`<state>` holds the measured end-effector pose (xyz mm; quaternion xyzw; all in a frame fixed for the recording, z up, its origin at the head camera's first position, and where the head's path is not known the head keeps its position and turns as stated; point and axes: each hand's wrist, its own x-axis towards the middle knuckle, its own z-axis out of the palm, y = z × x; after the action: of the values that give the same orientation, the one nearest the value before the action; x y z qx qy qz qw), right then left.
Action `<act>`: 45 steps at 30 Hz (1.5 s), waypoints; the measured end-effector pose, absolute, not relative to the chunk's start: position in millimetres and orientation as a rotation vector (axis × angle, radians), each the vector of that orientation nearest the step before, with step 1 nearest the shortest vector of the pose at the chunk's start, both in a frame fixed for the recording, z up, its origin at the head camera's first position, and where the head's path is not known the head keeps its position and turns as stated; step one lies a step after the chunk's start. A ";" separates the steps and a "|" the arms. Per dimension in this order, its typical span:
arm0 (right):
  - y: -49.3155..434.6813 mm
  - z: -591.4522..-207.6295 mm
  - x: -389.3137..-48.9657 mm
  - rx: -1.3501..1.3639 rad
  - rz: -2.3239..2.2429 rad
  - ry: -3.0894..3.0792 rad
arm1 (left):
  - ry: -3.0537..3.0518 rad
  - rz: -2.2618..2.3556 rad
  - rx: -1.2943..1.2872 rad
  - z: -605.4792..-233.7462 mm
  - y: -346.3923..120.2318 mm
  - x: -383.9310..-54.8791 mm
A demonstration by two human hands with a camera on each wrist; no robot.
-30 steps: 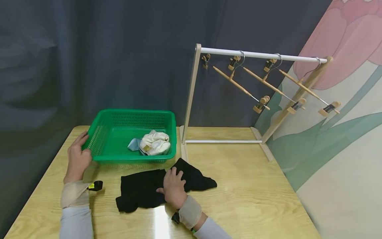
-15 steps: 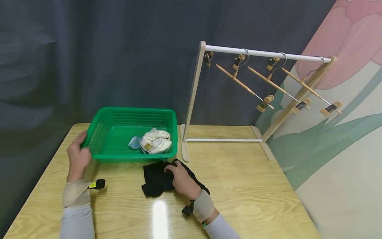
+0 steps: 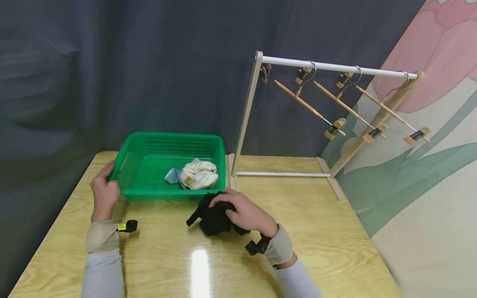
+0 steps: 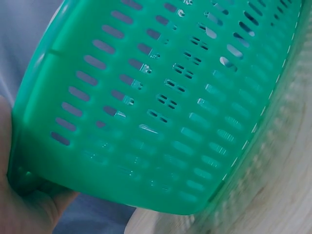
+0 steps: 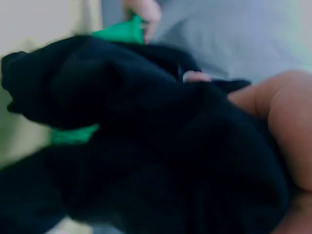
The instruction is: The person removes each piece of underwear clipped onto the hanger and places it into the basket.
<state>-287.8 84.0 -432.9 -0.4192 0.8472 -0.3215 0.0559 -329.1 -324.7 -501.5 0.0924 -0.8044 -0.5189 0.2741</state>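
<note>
In the head view my left hand (image 3: 104, 193) grips the left rim of a green plastic basket (image 3: 152, 193), with the thumb on the near side. The left wrist view shows the slotted basket wall close up, the hand at its corner. Just in front of the basket, my right hand (image 3: 247, 210) holds a bunched black garment (image 3: 215, 219) above the table. In the right wrist view the black cloth (image 5: 146, 97) fills most of the picture and hides several fingers. Inside the basket lie a white cloth (image 3: 199, 174) and a light blue cloth (image 3: 172, 176).
A rack (image 3: 246, 111) with a white top bar stands right of the basket, close to its corner. From the bar hang wooden hangers (image 3: 298, 97) with clips. A dark curtain (image 3: 167, 62) rises behind the table (image 3: 298, 231); a painted wall (image 3: 428, 186) bounds the right.
The right hand has gathered the black garment from a spread-out shape into a bunch and lifted it. The left hand has stayed on the basket rim. The view has shifted slightly.
</note>
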 end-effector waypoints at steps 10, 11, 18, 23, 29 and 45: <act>60.1 -355.9 -339.0 -1.552 -1.233 2.503 | -2.149 -1.394 0.250 -508.8 -325.9 -330.7; 55.5 -351.4 -344.9 -1.565 -1.268 2.509 | -2.146 -1.399 0.240 -509.2 -325.4 -331.2; 23.6 -345.2 -381.5 -1.464 -1.432 2.608 | -2.137 -1.401 0.249 -507.5 -321.3 -331.5; 7.8 -359.7 -403.9 -1.336 -1.420 2.660 | -2.149 -1.386 0.251 -507.9 -321.6 -329.9; 1.3 -379.2 -419.3 -1.190 -1.225 2.732 | -2.150 -1.405 0.234 -507.2 -321.4 -329.3; 5.4 -403.3 -432.7 -0.878 -0.591 2.891 | -2.101 -1.412 0.256 -505.6 -324.7 -333.7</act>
<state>-432.7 5.4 -403.3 -0.2851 0.9386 -0.1919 0.0316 -333.7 -324.7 -505.6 0.0962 -0.7892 -0.5303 0.2945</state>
